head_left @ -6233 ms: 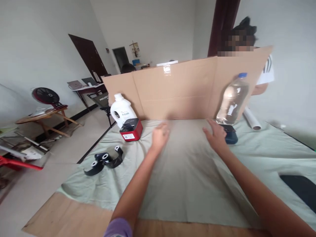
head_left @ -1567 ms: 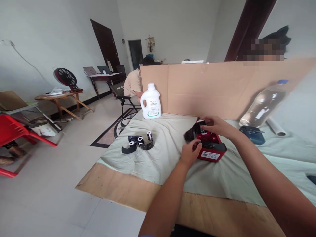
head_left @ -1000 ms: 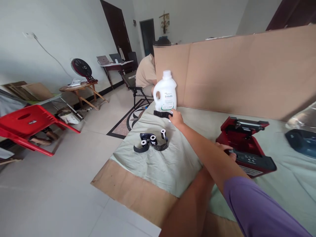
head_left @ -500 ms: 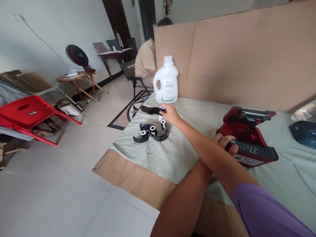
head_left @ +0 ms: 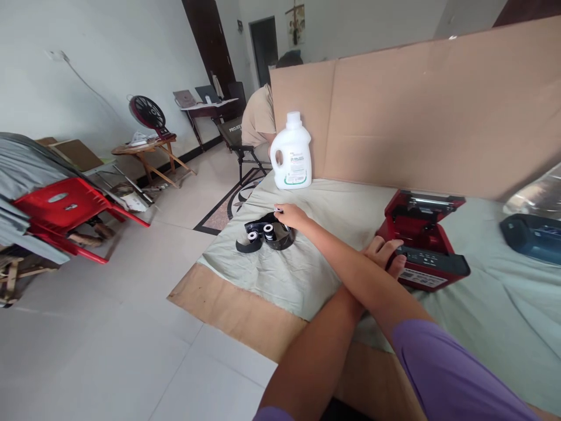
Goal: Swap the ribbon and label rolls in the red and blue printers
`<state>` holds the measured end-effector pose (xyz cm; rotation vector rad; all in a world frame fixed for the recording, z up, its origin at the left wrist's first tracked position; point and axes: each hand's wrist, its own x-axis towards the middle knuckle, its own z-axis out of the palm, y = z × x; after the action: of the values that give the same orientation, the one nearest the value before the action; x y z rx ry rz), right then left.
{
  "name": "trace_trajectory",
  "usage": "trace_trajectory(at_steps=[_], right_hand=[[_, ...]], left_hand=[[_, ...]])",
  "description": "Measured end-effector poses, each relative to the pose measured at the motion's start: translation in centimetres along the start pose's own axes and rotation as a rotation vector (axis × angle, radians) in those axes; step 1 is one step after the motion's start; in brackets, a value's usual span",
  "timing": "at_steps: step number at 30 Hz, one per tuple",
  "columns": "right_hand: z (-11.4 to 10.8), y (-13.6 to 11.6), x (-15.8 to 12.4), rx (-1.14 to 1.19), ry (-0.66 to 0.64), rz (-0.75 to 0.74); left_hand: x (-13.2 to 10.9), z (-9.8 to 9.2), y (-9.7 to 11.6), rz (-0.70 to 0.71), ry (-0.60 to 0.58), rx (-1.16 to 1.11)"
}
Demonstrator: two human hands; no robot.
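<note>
My arms cross, the right over the left. My right hand (head_left: 293, 216) reaches left with its fingers closed on a ribbon roll (head_left: 277, 210), of which only a white core end shows. Beside it on the cloth lie more black ribbon rolls (head_left: 269, 232) with white cores and loose, curling strips. My left hand (head_left: 384, 252) grips the front left corner of a red and black box-shaped machine (head_left: 432, 266) that looks like a label printer. The printer's lid (head_left: 423, 207) stands raised, and the fingers curl over its edge near the buttons.
A white detergent jug (head_left: 293, 155) stands behind the rolls, before an upright cardboard sheet (head_left: 394, 111). A dark blue object (head_left: 530, 237) lies at the right. Beyond the cloth's left edge are a red plastic stool (head_left: 65, 204), a fan (head_left: 149, 113) and a seated person (head_left: 258, 117).
My right hand has lowered the ribbon roll, with its dangling strip, to the other rolls on the cloth. My left hand stays on the printer. The camera view has shifted slightly.
</note>
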<state>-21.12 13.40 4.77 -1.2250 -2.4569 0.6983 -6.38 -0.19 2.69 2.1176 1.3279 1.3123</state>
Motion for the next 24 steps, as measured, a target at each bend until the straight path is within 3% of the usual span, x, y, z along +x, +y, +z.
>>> trace_trajectory(at_steps=[6, 11, 17, 24], right_hand=[[-0.3, -0.2, 0.1, 0.014, 0.102, 0.103], [-1.1, -1.3, -0.4, -0.052, 0.162, -0.016], [-0.5, -3.0, -1.5, -0.258, 0.022, -0.051], [-3.0, -1.8, -2.0, -0.140, -0.030, 0.053]], left_hand=[[0.2, 0.0, -0.3, -0.006, -0.027, 0.028], [0.3, 0.3, -0.7, 0.032, -0.034, 0.010], [0.0, 0.2, -0.5, 0.022, -0.006, 0.052], [-0.1, 0.9, -0.6, 0.082, -0.036, 0.127]])
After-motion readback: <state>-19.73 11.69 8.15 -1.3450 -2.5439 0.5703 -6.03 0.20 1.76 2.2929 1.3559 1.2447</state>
